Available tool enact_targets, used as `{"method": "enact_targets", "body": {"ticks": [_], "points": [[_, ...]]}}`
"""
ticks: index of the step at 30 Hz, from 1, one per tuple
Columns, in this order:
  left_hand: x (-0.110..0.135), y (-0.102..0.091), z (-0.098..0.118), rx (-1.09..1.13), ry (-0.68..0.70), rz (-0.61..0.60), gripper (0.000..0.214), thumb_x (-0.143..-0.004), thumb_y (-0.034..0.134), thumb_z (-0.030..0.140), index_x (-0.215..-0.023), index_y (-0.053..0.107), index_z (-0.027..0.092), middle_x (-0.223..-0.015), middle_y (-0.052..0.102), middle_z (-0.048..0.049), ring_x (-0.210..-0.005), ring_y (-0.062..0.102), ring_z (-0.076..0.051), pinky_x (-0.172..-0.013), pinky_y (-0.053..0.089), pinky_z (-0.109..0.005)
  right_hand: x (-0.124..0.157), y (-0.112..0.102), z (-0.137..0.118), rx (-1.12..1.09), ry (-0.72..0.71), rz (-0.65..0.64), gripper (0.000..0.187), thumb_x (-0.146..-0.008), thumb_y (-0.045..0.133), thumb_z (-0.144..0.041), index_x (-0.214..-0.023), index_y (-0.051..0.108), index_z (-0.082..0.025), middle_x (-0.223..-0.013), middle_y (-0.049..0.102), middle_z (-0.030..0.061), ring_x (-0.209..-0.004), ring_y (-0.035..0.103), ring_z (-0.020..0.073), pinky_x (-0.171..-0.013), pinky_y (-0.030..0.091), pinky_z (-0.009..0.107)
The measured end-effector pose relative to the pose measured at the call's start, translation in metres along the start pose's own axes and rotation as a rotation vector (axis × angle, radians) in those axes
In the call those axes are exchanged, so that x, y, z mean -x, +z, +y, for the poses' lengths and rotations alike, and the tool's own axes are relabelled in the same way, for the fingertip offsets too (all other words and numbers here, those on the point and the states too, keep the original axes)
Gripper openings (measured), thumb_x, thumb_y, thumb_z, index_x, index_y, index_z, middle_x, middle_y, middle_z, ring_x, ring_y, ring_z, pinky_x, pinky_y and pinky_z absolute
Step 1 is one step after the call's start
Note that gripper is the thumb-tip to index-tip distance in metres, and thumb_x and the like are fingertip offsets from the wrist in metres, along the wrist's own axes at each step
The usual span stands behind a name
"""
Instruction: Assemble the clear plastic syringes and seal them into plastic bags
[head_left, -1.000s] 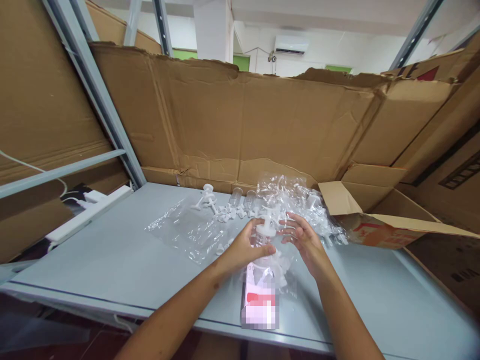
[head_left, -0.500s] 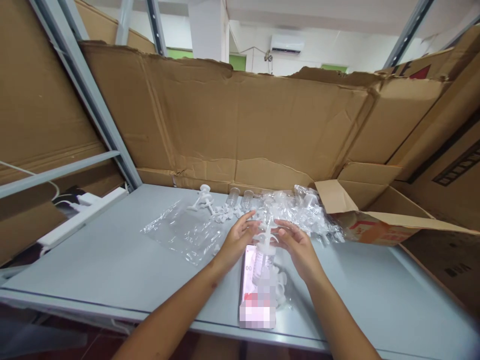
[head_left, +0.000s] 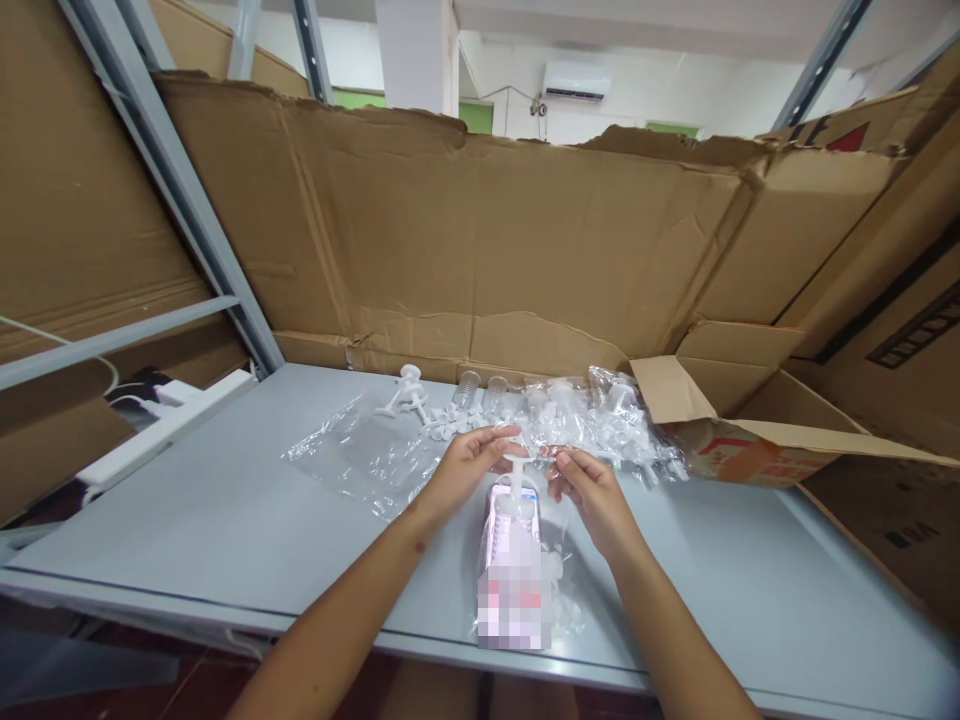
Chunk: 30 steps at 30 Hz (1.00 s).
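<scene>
Between fingers [head_left: 576,474], white plastic piece [head_left: 517,484], slim-stemmed, flanged

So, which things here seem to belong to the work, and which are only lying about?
Probably in the work:
white plunger-shaped part between left hand and right hand
loose white pieces
clear cups
bagged white parts

Probably only lying about:
phone
power strip
air conditioner

White plunger [head_left: 517,478], protruding from clear ribbed barrel [head_left: 513,536]
</scene>
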<state>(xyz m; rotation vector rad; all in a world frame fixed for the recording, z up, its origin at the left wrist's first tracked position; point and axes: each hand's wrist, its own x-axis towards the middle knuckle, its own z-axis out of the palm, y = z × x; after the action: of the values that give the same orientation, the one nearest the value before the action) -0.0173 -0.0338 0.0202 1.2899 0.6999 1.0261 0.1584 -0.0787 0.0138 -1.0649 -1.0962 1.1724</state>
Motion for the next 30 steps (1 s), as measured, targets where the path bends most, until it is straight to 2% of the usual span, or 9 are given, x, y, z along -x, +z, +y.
{"method": "enact_targets", "body": {"ticks": [3,6,9,12,17,23,30], "points": [[0.0,-0.004,0.004,-0.007,-0.004,-0.007,0.043,-0.074,0.055,0.043,-0.108,0.059,0.017,-0.094,0.067,-0.0099,-0.074,0.062,-0.017,-0.073,0.047,-0.031,0.0,-0.001,-0.003,-0.038,0.022,-0.007,0.031,-0.071,0.061,-0.041,-0.093,0.064,-0.019,-0.064,0.056,0.0011,-0.052,0.05,0.0126,-0.05,0.04,0.027],[0.0,-0.01,0.006,-0.086,-0.035,-0.073,0.039,-0.073,0.057,0.042,-0.103,0.062,0.017,-0.096,0.065,-0.0103,-0.076,0.06,-0.018,-0.066,0.047,-0.028,0.0,-0.004,-0.005,-0.06,0.042,0.013,0.031,-0.07,0.063,-0.039,-0.095,0.063,-0.02,-0.064,0.057,0.0004,-0.052,0.052,0.0126,-0.05,0.04,0.028],[-0.002,-0.015,0.003,-0.195,-0.045,-0.117,0.03,-0.07,0.061,0.039,-0.09,0.065,0.017,-0.079,0.064,-0.0062,-0.064,0.056,-0.013,-0.057,0.044,-0.024,-0.001,-0.007,-0.007,-0.051,0.071,-0.005,0.03,-0.07,0.063,-0.038,-0.093,0.062,-0.019,-0.066,0.058,0.0008,-0.054,0.055,0.0136,-0.052,0.042,0.028],[-0.003,-0.017,0.001,-0.195,-0.012,-0.117,0.024,-0.071,0.06,0.037,-0.083,0.064,0.017,-0.066,0.058,-0.002,-0.055,0.05,-0.01,-0.053,0.041,-0.022,-0.002,-0.01,-0.006,0.01,0.084,-0.045,0.031,-0.07,0.063,-0.038,-0.095,0.061,-0.02,-0.068,0.06,0.0016,-0.055,0.057,0.015,-0.053,0.043,0.029],[-0.003,-0.014,-0.001,-0.218,0.035,-0.115,0.027,-0.074,0.055,0.039,-0.085,0.063,0.016,-0.061,0.053,-0.0002,-0.052,0.045,-0.009,-0.048,0.036,-0.02,-0.004,-0.01,-0.002,0.113,0.008,0.004,0.027,-0.068,0.065,-0.038,-0.087,0.063,-0.018,-0.057,0.053,-0.0017,-0.046,0.045,0.0104,-0.047,0.036,0.026],[-0.005,-0.016,0.0,-0.268,0.129,-0.09,0.025,-0.074,0.056,0.036,-0.09,0.064,0.018,-0.061,0.051,0.0,-0.056,0.047,-0.01,-0.053,0.038,-0.021,-0.005,-0.013,-0.004,0.177,-0.047,0.046,0.021,-0.067,0.065,-0.036,-0.081,0.068,-0.02,-0.052,0.05,-0.0019,-0.049,0.04,0.0108,-0.047,0.031,0.025],[-0.005,-0.027,0.008,-0.221,0.144,-0.16,0.024,-0.074,0.058,0.034,-0.09,0.066,0.019,-0.073,0.058,-0.0036,-0.063,0.05,-0.012,-0.058,0.04,-0.023,-0.004,-0.02,-0.009,-0.005,-0.017,-0.07,0.028,-0.07,0.064,-0.035,-0.096,0.066,-0.026,-0.061,0.054,-0.0016,-0.05,0.04,0.0093,-0.05,0.032,0.026]]}}
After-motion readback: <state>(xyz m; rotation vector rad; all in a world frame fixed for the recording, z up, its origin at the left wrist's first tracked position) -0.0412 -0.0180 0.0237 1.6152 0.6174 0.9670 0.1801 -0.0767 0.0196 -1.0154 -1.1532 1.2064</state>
